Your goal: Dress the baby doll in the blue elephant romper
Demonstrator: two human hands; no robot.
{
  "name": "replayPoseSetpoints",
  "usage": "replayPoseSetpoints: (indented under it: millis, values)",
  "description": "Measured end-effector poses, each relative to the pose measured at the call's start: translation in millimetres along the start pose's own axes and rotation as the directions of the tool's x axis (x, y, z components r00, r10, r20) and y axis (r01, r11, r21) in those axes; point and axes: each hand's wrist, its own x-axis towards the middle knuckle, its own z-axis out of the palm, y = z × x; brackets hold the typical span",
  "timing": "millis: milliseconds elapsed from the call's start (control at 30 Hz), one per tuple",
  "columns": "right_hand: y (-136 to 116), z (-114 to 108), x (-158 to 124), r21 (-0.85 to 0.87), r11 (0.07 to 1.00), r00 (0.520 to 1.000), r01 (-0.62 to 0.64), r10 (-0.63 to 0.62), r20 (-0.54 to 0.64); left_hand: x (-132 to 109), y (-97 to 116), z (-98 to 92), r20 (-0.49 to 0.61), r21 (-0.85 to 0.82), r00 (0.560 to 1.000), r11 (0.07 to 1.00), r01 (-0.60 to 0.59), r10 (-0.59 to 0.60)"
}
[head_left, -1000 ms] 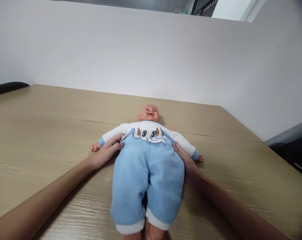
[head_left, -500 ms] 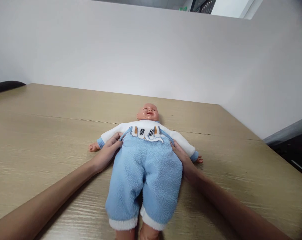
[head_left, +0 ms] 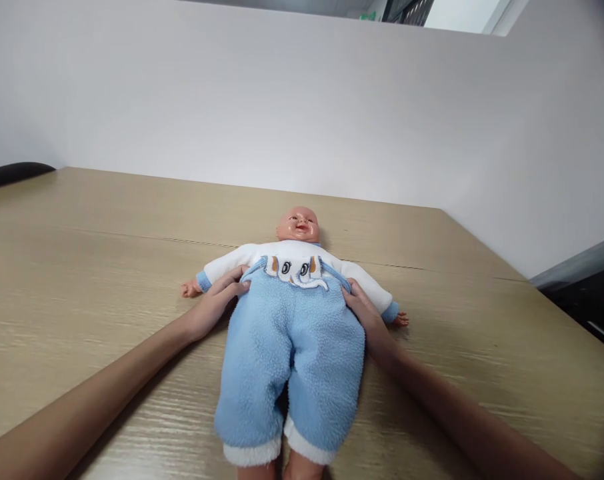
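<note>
Head view: little changed; left hand (head_left: 213,308) and right hand (head_left: 371,320) fingers still pinch the baby doll's (head_left: 299,227) overalls (head_left: 291,320), seemingly steadily.

Bare, slender forearms (head_left: 107,400), slim fingers (head_left: 236,290)

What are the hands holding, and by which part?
The blue overalls on the doll, by their upper side edges: left hand at one, right hand at the other.
</note>
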Motion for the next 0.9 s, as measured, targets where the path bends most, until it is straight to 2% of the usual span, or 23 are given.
replayPoseSetpoints:
  millis: [133, 233, 333, 400, 500, 567, 667, 800, 900]
  values:
    - [-5.0, -12.0, 3.4, -0.126, 0.990, 0.992, 0.069, -0.054, 0.115, -0.1, 6.4, -4.2, 0.031, 0.081, 0.999, 0.997, 0.018, -0.021]
    - [-8.1, -31.4, 9.0, -0.281, 0.943, 0.956, 0.180, -0.100, 0.277, 0.1, 15.4, -14.6, 0.066, 0.234, 0.998, 0.972, 0.000, -0.016]
    - [-12.8, -50.0, 12.8, -0.418, 0.849, 0.900, 0.323, -0.140, 0.412, 3.0, 21.5, -32.8, 0.206, 0.316, 0.978, 0.948, -0.039, -0.028]
    - [-17.6, -56.5, 13.1, -0.468, 0.785, 0.857, 0.406, -0.148, 0.494, 6.4, 21.6, -45.6, 0.333, 0.324, 0.943, 0.942, -0.084, -0.030]
    - [-23.4, -56.1, 11.1, -0.451, 0.768, 0.801, 0.456, -0.133, 0.584, 11.4, 17.9, -56.4, 0.447, 0.376, 0.895, 0.911, -0.173, -0.015]
    - [-23.3, -52.1, 9.6, -0.411, 0.801, 0.802, 0.436, -0.139, 0.581, 12.9, 16.4, -55.2, 0.451, 0.392, 0.892, 0.898, -0.198, 0.000]
    - [-17.1, -46.6, 8.3, -0.321, 0.879, 0.840, 0.353, -0.147, 0.522, 11.0, 19.2, -45.7, 0.428, 0.298, 0.904, 0.939, -0.170, 0.028]
    - [-9.8, -41.2, 6.8, -0.158, 0.978, 0.910, 0.138, -0.062, 0.410, 5.4, 22.8, -34.5, 0.393, 0.168, 0.919, 0.980, -0.102, 0.028]
    - [-10.8, -32.0, 3.5, 0.026, 0.998, 0.941, -0.057, 0.045, 0.336, 3.2, 15.2, -27.7, 0.298, 0.061, 0.954, 0.998, -0.011, -0.007]
